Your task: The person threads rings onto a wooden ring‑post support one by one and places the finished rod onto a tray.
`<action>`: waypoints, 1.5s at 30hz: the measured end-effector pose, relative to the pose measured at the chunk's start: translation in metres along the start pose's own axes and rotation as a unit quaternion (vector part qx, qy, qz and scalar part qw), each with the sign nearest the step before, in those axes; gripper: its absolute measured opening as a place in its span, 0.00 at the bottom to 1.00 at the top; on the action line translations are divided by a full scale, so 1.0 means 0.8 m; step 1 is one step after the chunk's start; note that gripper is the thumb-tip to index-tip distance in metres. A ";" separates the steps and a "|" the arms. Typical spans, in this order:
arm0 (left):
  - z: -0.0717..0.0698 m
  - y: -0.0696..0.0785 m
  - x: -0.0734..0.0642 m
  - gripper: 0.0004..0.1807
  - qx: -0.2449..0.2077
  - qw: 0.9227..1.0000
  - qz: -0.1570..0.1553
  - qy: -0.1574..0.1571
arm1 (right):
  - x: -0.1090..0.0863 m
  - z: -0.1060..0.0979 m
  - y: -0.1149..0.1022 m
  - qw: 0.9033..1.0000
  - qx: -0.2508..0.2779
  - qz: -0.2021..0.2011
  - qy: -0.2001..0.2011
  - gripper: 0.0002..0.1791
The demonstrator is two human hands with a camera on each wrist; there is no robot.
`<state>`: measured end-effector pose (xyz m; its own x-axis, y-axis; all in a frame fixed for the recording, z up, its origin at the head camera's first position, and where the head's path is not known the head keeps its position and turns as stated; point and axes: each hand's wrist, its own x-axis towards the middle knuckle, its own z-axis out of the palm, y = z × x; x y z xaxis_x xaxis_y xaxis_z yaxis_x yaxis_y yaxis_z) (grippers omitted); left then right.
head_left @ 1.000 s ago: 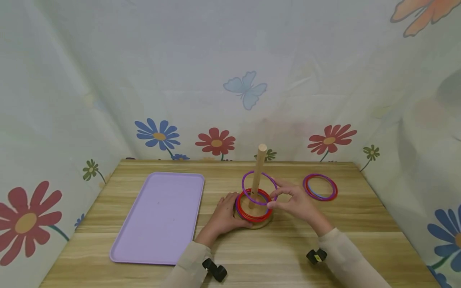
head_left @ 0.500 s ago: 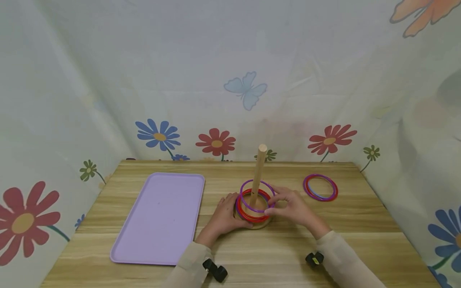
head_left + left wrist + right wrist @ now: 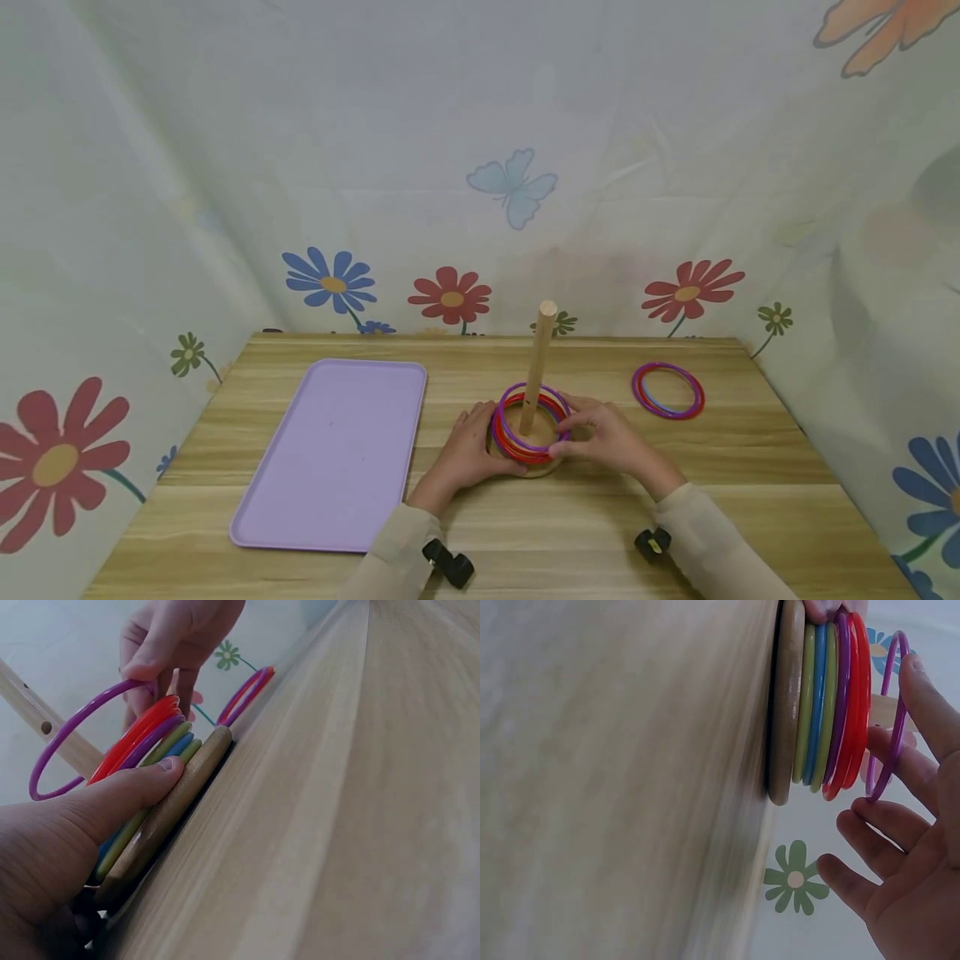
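A wooden peg [image 3: 537, 358] rises from a round wooden base [image 3: 786, 705]. Stacked around it, close to the base, are several plastic rings [image 3: 844, 705] in green, blue, purple and red, the red ones on top. My left hand [image 3: 465, 450] holds the base from the left, its thumb across the base edge and lowest rings in the left wrist view. My right hand [image 3: 609, 435] pinches a purple ring [image 3: 901, 705] between thumb and fingers. That ring encircles the peg, tilted, just above the red rings.
A light purple tray [image 3: 330, 450] lies on the wooden table [image 3: 570, 542] to the left. Behind my right hand, several more rings [image 3: 667, 413], purple, red and blue, lie in a loose pile. A flowered cloth [image 3: 375, 167] hangs around the table.
My right hand has lowered the purple ring down the peg, from well above the stack to close over the red rings. My left hand has stayed at the base.
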<state>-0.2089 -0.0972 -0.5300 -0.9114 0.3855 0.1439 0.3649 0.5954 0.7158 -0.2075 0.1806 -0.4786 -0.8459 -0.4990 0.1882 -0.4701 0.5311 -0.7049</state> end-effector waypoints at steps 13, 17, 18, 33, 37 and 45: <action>0.000 0.002 -0.003 0.62 -0.007 1.000 0.000 0.002 | 0.000 0.005 0.004 0.999 -0.016 -0.022 -0.040 0.21; 0.000 0.001 -0.003 0.63 -0.003 1.000 -0.001 0.001 | 0.000 0.006 0.003 0.999 -0.022 -0.031 -0.038 0.20; 0.000 0.001 -0.003 0.63 -0.003 1.000 -0.001 0.000 | 0.000 0.006 0.004 0.998 -0.024 -0.032 -0.037 0.20; -0.002 0.004 -0.004 0.61 -0.003 1.000 0.004 0.003 | -0.002 0.007 0.008 0.999 -0.018 -0.040 -0.023 0.27; -0.001 0.002 -0.003 0.62 0.001 1.000 0.002 0.004 | -0.002 0.007 0.009 0.999 -0.001 -0.045 -0.013 0.27; -0.001 0.001 -0.001 0.63 0.002 1.000 -0.002 -0.001 | -0.019 0.004 0.024 0.997 0.031 -0.004 0.067 0.26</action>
<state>-0.2079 -0.0977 -0.5295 -0.9130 0.3833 0.1397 0.3611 0.6000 0.7139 -0.2031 0.1965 -0.4974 -0.8701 -0.4054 0.2803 -0.4641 0.4824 -0.7429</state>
